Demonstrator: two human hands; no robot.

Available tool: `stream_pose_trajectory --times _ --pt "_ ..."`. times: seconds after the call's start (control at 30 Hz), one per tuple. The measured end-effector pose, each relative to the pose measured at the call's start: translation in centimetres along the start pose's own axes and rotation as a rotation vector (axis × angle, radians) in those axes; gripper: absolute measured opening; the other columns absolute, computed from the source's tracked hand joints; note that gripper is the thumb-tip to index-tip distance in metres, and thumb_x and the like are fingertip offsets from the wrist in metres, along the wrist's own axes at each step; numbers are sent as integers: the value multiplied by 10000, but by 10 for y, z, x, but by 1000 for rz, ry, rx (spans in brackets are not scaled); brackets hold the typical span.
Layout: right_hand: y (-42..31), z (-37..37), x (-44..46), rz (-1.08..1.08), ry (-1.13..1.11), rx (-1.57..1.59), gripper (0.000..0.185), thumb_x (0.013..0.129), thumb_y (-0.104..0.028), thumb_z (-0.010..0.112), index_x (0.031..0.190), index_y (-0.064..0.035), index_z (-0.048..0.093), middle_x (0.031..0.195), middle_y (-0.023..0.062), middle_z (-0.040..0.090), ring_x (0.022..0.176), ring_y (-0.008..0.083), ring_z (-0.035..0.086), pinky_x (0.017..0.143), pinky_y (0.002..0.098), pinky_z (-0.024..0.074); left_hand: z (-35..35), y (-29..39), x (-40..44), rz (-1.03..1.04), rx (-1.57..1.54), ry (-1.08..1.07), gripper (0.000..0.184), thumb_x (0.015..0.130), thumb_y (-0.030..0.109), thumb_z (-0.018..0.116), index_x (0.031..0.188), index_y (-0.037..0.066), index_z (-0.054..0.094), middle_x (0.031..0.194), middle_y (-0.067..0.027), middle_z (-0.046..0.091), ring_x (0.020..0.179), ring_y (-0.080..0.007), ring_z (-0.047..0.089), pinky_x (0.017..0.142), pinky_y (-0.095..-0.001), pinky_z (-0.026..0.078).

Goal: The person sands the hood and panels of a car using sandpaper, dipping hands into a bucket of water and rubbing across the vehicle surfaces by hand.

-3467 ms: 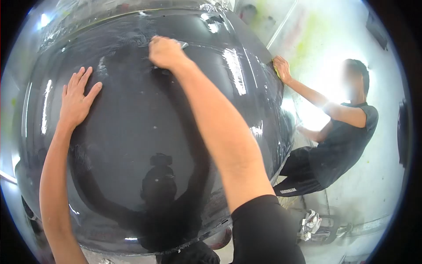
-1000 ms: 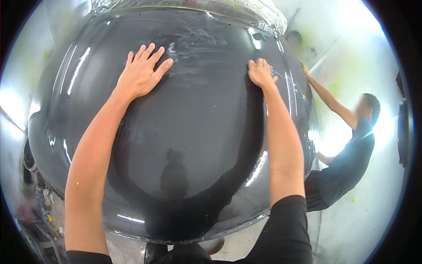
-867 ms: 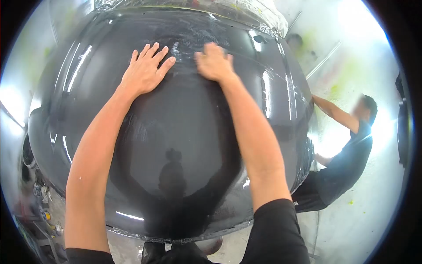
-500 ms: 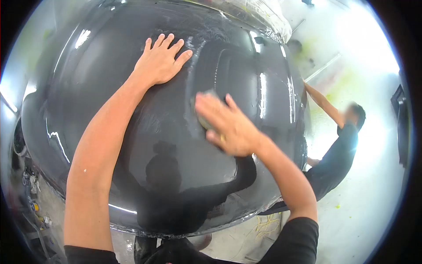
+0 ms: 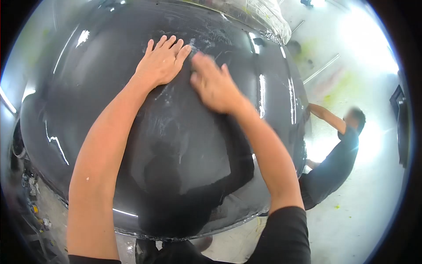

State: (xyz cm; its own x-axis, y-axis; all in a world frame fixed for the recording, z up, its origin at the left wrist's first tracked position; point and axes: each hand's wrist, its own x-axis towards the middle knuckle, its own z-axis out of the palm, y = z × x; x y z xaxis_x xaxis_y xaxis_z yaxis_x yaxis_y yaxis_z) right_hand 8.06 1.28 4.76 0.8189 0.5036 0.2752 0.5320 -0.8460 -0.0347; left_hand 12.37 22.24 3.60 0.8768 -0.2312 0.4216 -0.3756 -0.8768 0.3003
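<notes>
A glossy dark car hood (image 5: 101, 97) fills most of the view, with wet, whitish smears near its upper middle. My left hand (image 5: 162, 64) lies flat on it, fingers stretched and slightly spread, holding nothing. Close by on the right is my right hand (image 5: 215, 86), blurred by motion and pressed against the hood. A grey pad, visible under its fingers half a second ago, is now almost wholly hidden beneath the hand.
A co-worker (image 5: 334, 163) in dark clothes leans at the hood's right side, one arm reaching to its edge. Clear plastic sheeting (image 5: 268, 17) covers the area beyond the hood's far edge. Assorted items (image 5: 39, 215) lie on the floor at lower left.
My right hand has slid up the hood, away from me, and now sits near my left fingertips. My left hand has barely shifted. The co-worker's reaching arm has moved lower.
</notes>
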Motion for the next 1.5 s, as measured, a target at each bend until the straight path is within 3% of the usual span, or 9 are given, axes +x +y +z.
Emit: stream_pose_trajectory --times 0.23,0.37,0.43,0.57,0.63,0.73,0.9,1.27,1.5 --pt "89 -13 35 261 -68 11 590 1084 -437 371 1546 -72 383 1655 152 356 1551 320 300 1216 658 230 11 8 6 -49 -82 -13 693 1105 543 259 1584 67 416 1677 -119 347 1580 -304 243 1291 -508 140" --pt "301 -24 -102 405 94 -13 520 1031 -349 424 1422 -33 559 1506 209 512 1394 376 474 1164 494 375 17 11 7 -1 77 -8 678 1097 533 319 1583 69 412 1677 -134 337 1574 -330 244 1280 -555 153" --pt "311 -9 -104 818 208 -100 551 1057 -404 384 1450 -48 534 1525 189 510 1423 377 457 1176 507 354 11 16 5 -16 73 -4 672 1098 527 325 1585 72 411 1679 -135 333 1574 -329 244 1279 -552 157" --pt "107 -27 12 625 124 -50 479 968 -433 565 1187 -27 694 1265 203 671 1192 392 648 1031 613 456 9 18 3 -16 101 -11 662 1099 525 323 1592 91 402 1684 -128 326 1576 -324 243 1278 -547 161" --pt "43 9 44 247 186 -44 547 987 -437 543 1252 33 633 1397 260 575 1371 398 516 1117 614 371 11 15 3 -1 122 -25 658 1102 528 311 1598 104 402 1689 -118 323 1582 -312 235 1282 -534 148" --pt "79 21 25 23 221 41 530 1023 -407 496 1409 -45 526 1452 202 547 1389 386 488 1129 612 355 11 14 5 -30 54 -39 659 1106 530 299 1600 107 404 1691 -115 323 1584 -307 230 1286 -524 135" --pt "288 -20 -133 843 200 -114 512 1058 -357 413 1446 -35 505 1538 189 476 1468 378 407 1209 559 296 12 12 6 -38 70 -9 658 1103 538 308 1599 118 410 1689 -111 328 1583 -310 231 1286 -523 135" --pt "-111 22 -115 -35 276 41 599 1055 -370 476 1511 17 448 1621 201 392 1516 322 367 1168 702 256 26 0 15 36 89 5 681 1082 563 337 1581 111 436 1675 -139 348 1569 -350 261 1270 -566 167" --pt "-51 -40 -98 118 434 904 476 1106 -264 418 1462 51 460 1451 248 530 1383 373 502 1151 541 393 17 3 14 18 49 21 685 1074 587 367 1556 111 474 1670 -139 358 1569 -346 265 1262 -584 175"
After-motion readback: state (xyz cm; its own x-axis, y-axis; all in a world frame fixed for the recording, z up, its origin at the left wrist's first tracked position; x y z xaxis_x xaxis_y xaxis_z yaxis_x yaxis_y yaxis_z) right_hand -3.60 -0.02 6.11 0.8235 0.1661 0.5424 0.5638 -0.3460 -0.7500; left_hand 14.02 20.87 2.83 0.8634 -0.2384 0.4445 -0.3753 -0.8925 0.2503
